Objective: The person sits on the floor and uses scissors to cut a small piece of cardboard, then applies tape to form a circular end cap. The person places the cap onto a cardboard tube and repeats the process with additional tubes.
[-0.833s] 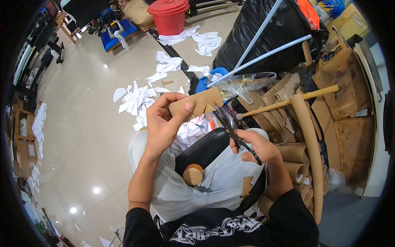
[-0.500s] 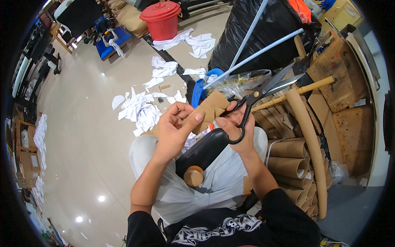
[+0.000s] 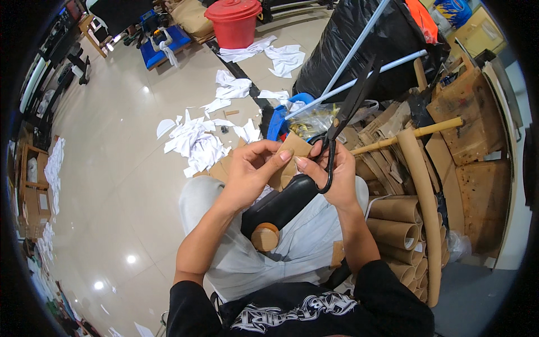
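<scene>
My left hand (image 3: pixel 251 175) pinches a small piece of brown cardboard (image 3: pixel 295 146) between thumb and fingers, above my lap. My right hand (image 3: pixel 337 178) has its fingers through the black handles of a pair of large scissors (image 3: pixel 353 100). Its thumb and fingertips also press on the cardboard's right edge, close to my left thumb. The scissor blades point up and away and appear close together, apart from the cardboard. Between my legs rests a round tan roll, perhaps of tape (image 3: pixel 265 237). My hands hide the lower part of the cardboard.
White cloth scraps (image 3: pixel 193 143) lie on the tiled floor ahead. A red lidded bucket (image 3: pixel 233 25) stands beyond them. Ahead right are a black plastic bag (image 3: pixel 337 56) and pale blue poles (image 3: pixel 356 81). Cardboard tubes (image 3: pixel 393 233) and a long curved tube (image 3: pixel 424 213) sit at my right.
The scissors have turned more upright, and their blades, spread apart before, now look closer together. The cardboard has tilted lower, and my left thumb has come nearer my right thumb.
</scene>
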Action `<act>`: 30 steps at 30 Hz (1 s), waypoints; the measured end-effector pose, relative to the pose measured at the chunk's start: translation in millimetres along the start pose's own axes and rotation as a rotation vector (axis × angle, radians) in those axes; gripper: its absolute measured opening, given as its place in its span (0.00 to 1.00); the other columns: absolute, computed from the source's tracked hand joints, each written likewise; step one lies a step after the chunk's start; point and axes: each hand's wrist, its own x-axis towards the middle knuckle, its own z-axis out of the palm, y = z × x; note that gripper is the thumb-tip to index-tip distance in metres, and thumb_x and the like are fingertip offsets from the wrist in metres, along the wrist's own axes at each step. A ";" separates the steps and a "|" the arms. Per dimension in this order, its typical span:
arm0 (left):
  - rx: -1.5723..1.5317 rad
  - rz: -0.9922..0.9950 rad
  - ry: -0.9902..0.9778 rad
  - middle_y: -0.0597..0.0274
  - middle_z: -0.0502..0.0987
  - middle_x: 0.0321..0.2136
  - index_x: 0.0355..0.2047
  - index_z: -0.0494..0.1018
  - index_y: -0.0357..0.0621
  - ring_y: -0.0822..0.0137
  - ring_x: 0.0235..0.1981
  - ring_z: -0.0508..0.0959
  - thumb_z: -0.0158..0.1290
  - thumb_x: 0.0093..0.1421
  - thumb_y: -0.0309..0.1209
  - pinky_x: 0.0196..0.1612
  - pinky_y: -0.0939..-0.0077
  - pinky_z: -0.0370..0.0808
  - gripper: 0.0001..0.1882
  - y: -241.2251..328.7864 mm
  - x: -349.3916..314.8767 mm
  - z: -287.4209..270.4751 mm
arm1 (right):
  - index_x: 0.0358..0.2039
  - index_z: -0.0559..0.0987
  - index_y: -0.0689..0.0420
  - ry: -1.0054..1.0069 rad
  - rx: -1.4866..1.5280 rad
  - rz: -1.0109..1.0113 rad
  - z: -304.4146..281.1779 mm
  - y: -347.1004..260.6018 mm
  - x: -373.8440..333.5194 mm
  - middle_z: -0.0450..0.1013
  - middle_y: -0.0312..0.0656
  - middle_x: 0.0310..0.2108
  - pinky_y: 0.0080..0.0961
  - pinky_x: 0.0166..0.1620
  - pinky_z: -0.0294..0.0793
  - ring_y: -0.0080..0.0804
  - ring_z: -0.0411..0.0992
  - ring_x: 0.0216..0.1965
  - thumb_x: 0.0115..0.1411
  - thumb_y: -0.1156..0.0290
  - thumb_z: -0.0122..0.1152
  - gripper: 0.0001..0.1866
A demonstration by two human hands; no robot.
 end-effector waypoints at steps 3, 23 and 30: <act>-0.101 0.033 0.048 0.66 0.82 0.33 0.42 0.80 0.36 0.80 0.33 0.78 0.62 0.66 0.32 0.36 0.82 0.75 0.10 -14.2 2.6 -4.0 | 0.39 0.74 0.59 0.015 0.009 -0.017 4.9 -3.8 -0.1 0.78 0.36 0.32 0.16 0.38 0.76 0.17 0.76 0.34 0.58 0.80 0.72 0.13; -0.120 0.076 0.190 0.64 0.81 0.37 0.46 0.78 0.35 0.77 0.37 0.78 0.59 0.69 0.33 0.41 0.77 0.77 0.13 -7.7 10.9 -8.1 | 0.42 0.76 0.60 0.061 -0.017 -0.058 14.8 24.6 -3.3 0.79 0.38 0.38 0.18 0.44 0.77 0.18 0.76 0.39 0.57 0.80 0.73 0.15; 0.120 0.001 0.024 0.65 0.81 0.36 0.42 0.79 0.37 0.77 0.35 0.76 0.62 0.66 0.35 0.41 0.77 0.74 0.13 0.2 4.6 -8.6 | 0.40 0.75 0.59 0.096 -0.003 0.009 10.5 12.8 -3.5 0.78 0.36 0.34 0.16 0.35 0.75 0.16 0.74 0.31 0.59 0.77 0.72 0.13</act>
